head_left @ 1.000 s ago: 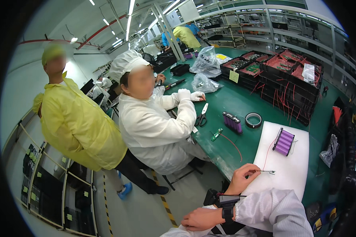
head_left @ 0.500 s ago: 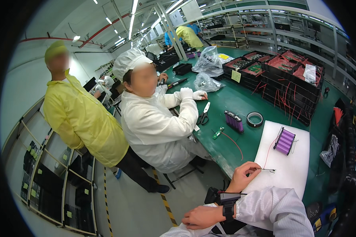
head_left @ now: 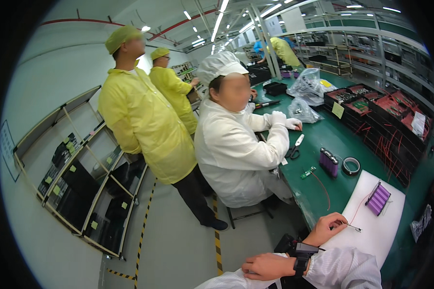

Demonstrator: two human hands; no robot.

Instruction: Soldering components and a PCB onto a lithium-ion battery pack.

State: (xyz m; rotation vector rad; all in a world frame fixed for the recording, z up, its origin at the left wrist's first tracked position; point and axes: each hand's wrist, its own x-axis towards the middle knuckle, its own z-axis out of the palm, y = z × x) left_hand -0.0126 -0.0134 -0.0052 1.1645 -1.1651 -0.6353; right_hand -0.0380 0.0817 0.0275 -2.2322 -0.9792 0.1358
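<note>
My right hand (head_left: 329, 227) rests at the near edge of a white mat (head_left: 381, 236) and pinches the end of a thin red wire (head_left: 354, 226). The wire runs up to a purple battery pack (head_left: 377, 198) lying on the mat. My left hand (head_left: 267, 266) lies lower left, fingers closed and holding nothing, against my white sleeve. A black wrist strap (head_left: 301, 254) sits on its wrist.
A seated person in white (head_left: 236, 144) works at the green bench (head_left: 332, 135), beside scissors (head_left: 295, 147), another purple pack (head_left: 329, 162) and a tape roll (head_left: 351, 166). Two people in yellow coats (head_left: 144, 120) stand in the aisle. Black trays with red wires (head_left: 395, 125) line the bench's far side.
The view has swung, so the people in the aisle look nearer and a second person in yellow shows. My hands keep their places and grips.
</note>
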